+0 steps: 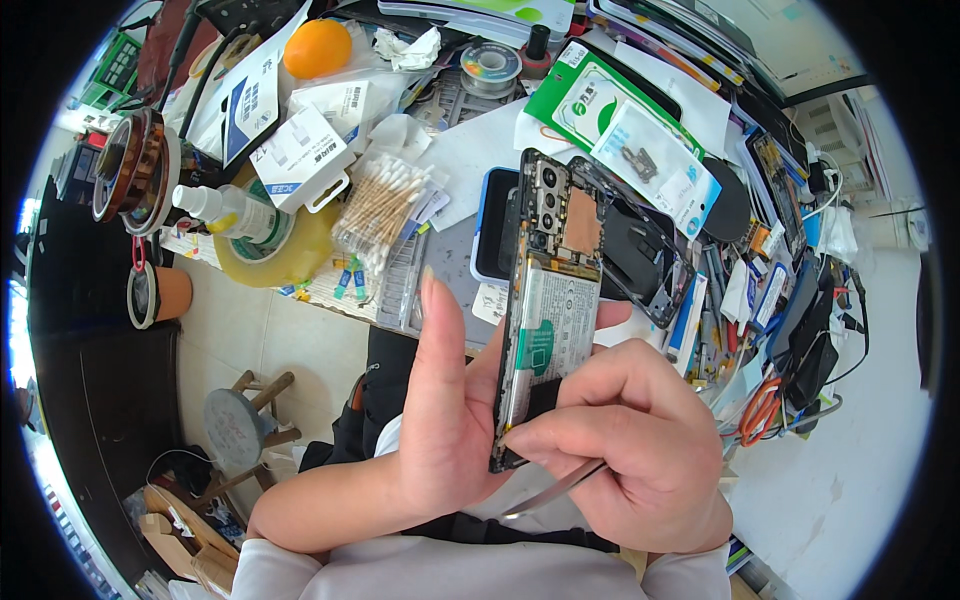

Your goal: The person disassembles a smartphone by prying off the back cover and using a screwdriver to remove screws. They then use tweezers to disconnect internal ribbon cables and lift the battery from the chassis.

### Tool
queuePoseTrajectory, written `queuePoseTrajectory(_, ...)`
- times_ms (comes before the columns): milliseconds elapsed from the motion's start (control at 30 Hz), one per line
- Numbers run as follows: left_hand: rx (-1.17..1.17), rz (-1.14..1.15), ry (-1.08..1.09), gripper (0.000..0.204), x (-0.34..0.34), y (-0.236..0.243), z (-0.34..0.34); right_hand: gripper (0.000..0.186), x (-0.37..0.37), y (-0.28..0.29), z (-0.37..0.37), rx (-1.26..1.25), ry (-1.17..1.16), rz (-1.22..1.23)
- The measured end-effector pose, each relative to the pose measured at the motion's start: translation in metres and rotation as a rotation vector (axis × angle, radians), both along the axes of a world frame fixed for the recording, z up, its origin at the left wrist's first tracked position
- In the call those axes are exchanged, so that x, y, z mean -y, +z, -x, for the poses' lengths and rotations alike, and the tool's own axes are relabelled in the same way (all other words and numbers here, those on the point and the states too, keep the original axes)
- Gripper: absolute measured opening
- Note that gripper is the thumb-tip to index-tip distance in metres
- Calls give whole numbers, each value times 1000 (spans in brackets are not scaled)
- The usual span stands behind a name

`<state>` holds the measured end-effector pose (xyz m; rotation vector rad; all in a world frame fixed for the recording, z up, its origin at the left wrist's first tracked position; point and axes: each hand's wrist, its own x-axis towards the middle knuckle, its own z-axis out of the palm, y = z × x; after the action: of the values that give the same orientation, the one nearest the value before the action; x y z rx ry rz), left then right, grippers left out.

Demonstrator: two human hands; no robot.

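An opened smartphone [550, 310] is held upright over my lap, its back cover off. Camera modules, a copper-coloured patch and a battery with a green mark show inside it. My left hand [440, 400] grips the phone from behind, fingertips at its right edge and thumb raised off it. At the phone's lower end, my right hand [625, 440] pinches with thumb and forefinger. A slim metal tool, seemingly tweezers [555, 490], sticks out of that hand; its tip is hidden. Behind the phone lie a blue-edged phone [492, 225] and a black phone housing [640, 245].
Cotton swabs [385, 205], a tape roll [270, 262], a spray bottle [235, 215] and white boxes [300, 155] crowd the left. An orange [317, 48] and a solder spool [490, 66] sit farther back. Tools [715, 300] and cables [762, 410] fill the right. A stool [236, 418] stands lower left.
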<state>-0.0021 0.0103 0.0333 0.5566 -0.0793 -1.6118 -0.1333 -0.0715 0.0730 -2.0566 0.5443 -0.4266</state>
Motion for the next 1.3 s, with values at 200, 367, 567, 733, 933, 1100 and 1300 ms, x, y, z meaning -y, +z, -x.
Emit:
queuePoseTrajectory(200,-17,-9,-5,116,0,-2,1,23,4,-3,1,5,34,5)
queuePoseTrajectory(367,-9,15,-48,113,-1,-5,-2,23,6,-3,-1,0,72,-29)
queuePoseTrajectory(567,-46,30,-13,113,-3,-5,0,22,-2,5,5,20,-50,-31)
queuePoseTrajectory(733,-111,257,89,105,5,-20,-4,23,-6,3,26,341,-214,-5)
queuePoseTrajectory(933,-113,179,299,94,6,-19,-4,29,-2,-8,55,463,-28,46)
queuePoseTrajectory(1100,-94,186,276,91,10,-17,-7,28,-16,-15,53,494,78,130)
queuePoseTrajectory(1300,-122,202,322,90,10,-19,-5,28,-12,-14,41,484,153,307)
